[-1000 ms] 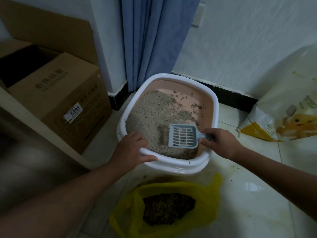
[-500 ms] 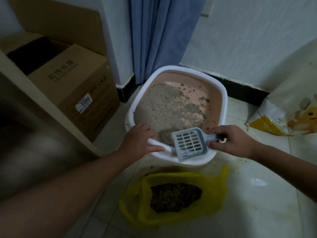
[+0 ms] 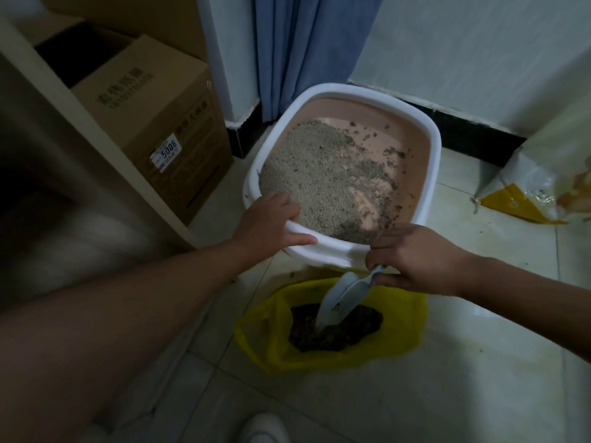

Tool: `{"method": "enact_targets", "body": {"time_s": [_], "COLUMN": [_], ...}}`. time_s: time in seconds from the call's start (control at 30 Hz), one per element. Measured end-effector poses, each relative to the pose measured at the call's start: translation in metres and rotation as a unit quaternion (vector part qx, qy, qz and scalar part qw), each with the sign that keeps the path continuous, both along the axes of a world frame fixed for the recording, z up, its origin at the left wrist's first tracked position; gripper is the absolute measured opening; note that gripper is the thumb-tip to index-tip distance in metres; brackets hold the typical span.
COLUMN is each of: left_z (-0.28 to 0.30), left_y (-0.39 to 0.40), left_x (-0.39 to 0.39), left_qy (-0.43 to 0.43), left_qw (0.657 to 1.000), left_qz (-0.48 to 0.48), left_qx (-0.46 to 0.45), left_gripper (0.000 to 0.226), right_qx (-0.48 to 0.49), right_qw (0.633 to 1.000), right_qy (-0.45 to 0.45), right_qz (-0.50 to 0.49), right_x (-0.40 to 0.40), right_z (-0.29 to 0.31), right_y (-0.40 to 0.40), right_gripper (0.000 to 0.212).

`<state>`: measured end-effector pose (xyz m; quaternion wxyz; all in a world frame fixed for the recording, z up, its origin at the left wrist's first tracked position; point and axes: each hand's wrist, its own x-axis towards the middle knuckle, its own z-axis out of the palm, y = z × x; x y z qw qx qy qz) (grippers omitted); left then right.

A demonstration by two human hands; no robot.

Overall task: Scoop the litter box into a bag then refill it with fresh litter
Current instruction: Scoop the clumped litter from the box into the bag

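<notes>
Item 1, your left hand point(image 3: 271, 225): forearm runs in from the lower left, wrist straight. The fingers curl over the near rim of the pink plastic litter box with a white rim point(image 3: 430, 174), thumb lying along the outside of the rim; it grips the box.

Item 2, your right hand point(image 3: 412, 259): forearm enters from the right, knuckles up, wrist bent slightly down. The fingers are closed around the handle of the pale blue slotted plastic litter scoop point(image 3: 342, 298), just nearer you than the box's near right corner.

Item 3, the scoop: tilted steeply, blade pointing down and to the left of your right hand, its tip touching the dark clumped waste point(image 3: 351, 330) inside the yellow plastic bag point(image 3: 403, 318).

Item 4, the bag: open on the tiled floor point(image 3: 479, 362), below your right hand and just nearer you than the box.

Item 5, grey granular litter point(image 3: 316, 174): heaped beyond your left hand, bare pink floor showing beyond your right hand.

Item 6, brown cardboard box with a white label point(image 3: 153, 107): left of your left hand.

Item 7, blue curtain point(image 3: 303, 49): beyond the litter box.

Item 8, white and yellow printed sack point(image 3: 537, 180): right of your right hand, on the floor.
</notes>
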<state>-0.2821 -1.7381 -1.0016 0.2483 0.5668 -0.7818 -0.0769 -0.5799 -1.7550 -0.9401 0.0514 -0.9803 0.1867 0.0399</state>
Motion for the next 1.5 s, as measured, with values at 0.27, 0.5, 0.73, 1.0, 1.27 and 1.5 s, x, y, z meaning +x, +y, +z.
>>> {"method": "enact_targets", "body": {"time_s": [0.27,0.5,0.73,1.0,1.27,1.5], "left_z": [0.000,0.000,-0.007,-0.010,-0.017,-0.022], "left_y": [0.000,0.001,-0.002,-0.002,-0.002,-0.003], "left_x": [0.000,0.000,0.002,0.003,0.002,0.003], "left_qy": [0.003,0.000,-0.008,0.005,0.019,0.015], "left_qw": [1.000,1.000,1.000,1.000,0.998,0.998], "left_qz": [-0.004,-0.009,-0.005,0.004,0.002,-0.002], "left_qx": [0.007,-0.025,-0.026,-0.027,-0.056,-0.068], "left_gripper": [0.050,0.050,0.053,0.052,0.053,0.052], "right_qx": [0.018,0.163,0.150,0.105,0.065,0.041], "right_qw": [0.998,0.957,0.892,0.863,0.869,0.881], "right_qy": [-0.015,-0.093,-0.192,-0.124,-0.062,-0.015], "right_qz": [-0.051,-0.221,-0.382,-0.479,-0.486,-0.471], "right_x": [-0.012,-0.020,-0.027,-0.026,-0.017,-0.013], "right_z": [-0.010,-0.005,-0.001,-0.015,-0.018,-0.017], "right_y": [0.006,-0.002,-0.041,-0.068,-0.080,-0.084], "right_gripper": [0.022,0.019,0.017,0.028,0.039,0.033]}}
